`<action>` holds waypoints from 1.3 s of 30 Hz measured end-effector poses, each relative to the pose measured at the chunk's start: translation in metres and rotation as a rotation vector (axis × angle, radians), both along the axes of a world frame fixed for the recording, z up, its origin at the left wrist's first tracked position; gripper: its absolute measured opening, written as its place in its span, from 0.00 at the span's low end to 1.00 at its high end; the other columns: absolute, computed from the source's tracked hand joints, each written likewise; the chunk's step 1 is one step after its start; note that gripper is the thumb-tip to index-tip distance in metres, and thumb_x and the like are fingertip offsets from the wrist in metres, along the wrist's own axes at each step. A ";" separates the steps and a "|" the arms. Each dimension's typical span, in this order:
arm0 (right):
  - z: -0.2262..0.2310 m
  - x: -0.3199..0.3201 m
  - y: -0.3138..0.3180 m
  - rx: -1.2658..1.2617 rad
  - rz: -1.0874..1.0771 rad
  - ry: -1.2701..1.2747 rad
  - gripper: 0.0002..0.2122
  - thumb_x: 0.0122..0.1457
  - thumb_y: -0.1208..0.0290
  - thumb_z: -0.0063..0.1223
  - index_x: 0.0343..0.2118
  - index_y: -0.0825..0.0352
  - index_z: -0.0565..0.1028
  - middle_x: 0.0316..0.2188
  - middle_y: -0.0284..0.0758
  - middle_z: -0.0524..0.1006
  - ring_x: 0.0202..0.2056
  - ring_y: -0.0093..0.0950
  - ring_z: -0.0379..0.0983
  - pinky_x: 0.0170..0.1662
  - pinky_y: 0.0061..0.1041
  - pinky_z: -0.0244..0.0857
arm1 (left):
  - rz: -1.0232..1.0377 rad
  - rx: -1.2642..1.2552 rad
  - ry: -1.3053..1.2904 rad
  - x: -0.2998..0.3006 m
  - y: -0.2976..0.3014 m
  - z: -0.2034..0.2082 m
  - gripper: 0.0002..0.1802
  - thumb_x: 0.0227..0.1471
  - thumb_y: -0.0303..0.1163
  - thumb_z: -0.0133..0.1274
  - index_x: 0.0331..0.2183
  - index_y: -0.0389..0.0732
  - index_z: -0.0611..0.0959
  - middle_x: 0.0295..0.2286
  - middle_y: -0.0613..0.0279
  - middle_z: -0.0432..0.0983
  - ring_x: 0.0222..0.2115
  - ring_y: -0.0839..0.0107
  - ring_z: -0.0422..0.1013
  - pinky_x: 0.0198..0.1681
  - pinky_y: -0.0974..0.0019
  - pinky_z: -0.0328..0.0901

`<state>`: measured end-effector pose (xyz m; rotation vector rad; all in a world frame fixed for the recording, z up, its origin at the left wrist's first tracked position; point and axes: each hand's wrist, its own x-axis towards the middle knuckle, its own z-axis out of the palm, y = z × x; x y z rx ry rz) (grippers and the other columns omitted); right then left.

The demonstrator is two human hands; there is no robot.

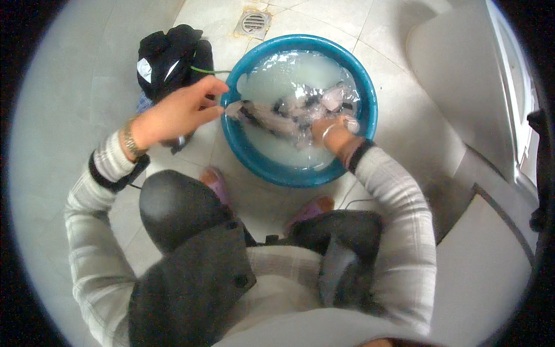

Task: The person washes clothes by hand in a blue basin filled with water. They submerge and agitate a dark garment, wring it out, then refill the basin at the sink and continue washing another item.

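A pale, pinkish garment with dark patches [269, 118] lies soaked in cloudy water inside a round blue basin [372, 104]. One end of it rises to the basin's left rim, where my left hand [179, 110] pinches its tip near the thumb; the forefinger is held apart. Toward the basin's right side, my right hand [330, 132] is dipped into the water with its fingers closed around the bunched cloth. Part of those fingers is hidden by water and fabric.
A heap of black clothes with white patches [173, 61] sits on the tiles left of the basin, a thin green cord [208, 71] beside it. A floor drain [254, 23] lies beyond. A large white appliance [462, 63] stands at the right. My feet are near the basin.
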<state>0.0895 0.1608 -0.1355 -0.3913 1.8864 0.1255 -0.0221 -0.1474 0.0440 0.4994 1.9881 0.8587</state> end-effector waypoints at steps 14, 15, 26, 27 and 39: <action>-0.018 0.029 -0.009 -0.084 -0.293 0.429 0.20 0.56 0.59 0.51 0.49 0.64 0.75 0.50 0.43 0.76 0.53 0.43 0.72 0.56 0.48 0.59 | 0.387 0.221 -0.247 0.061 -0.032 0.166 0.20 0.62 0.26 0.44 0.55 0.38 0.66 0.55 0.54 0.67 0.54 0.61 0.67 0.55 0.59 0.63; -0.014 0.027 -0.007 -0.091 -0.304 0.425 0.20 0.56 0.58 0.52 0.49 0.64 0.75 0.50 0.43 0.76 0.53 0.43 0.72 0.56 0.47 0.60 | 0.385 0.286 -0.279 0.071 -0.026 0.166 0.20 0.62 0.26 0.44 0.55 0.38 0.66 0.54 0.53 0.67 0.54 0.61 0.67 0.55 0.58 0.64; 0.156 0.006 0.009 -0.508 -0.590 0.605 0.16 0.40 0.67 0.65 0.33 0.66 0.76 0.36 0.45 0.78 0.42 0.44 0.75 0.49 0.43 0.63 | 0.872 0.499 -1.613 0.132 0.066 0.029 0.52 0.52 0.64 0.50 0.62 0.34 0.53 0.60 0.35 0.53 0.58 0.41 0.58 0.58 0.33 0.55; 0.175 0.008 0.009 -0.626 -0.657 0.640 0.16 0.38 0.69 0.65 0.33 0.66 0.76 0.34 0.45 0.78 0.41 0.44 0.74 0.48 0.43 0.63 | 0.954 0.497 -1.726 0.132 0.072 0.017 0.59 0.49 0.68 0.51 0.63 0.33 0.48 0.61 0.33 0.48 0.60 0.39 0.54 0.59 0.31 0.52; 0.264 0.064 -0.046 -0.667 -0.540 1.139 0.21 0.31 0.78 0.66 0.33 0.67 0.73 0.48 0.44 0.67 0.51 0.48 0.61 0.53 0.46 0.57 | 0.958 1.521 -1.713 0.122 0.141 -0.047 0.46 0.51 0.72 0.40 0.58 0.46 0.69 0.52 0.53 0.71 0.53 0.54 0.68 0.58 0.43 0.60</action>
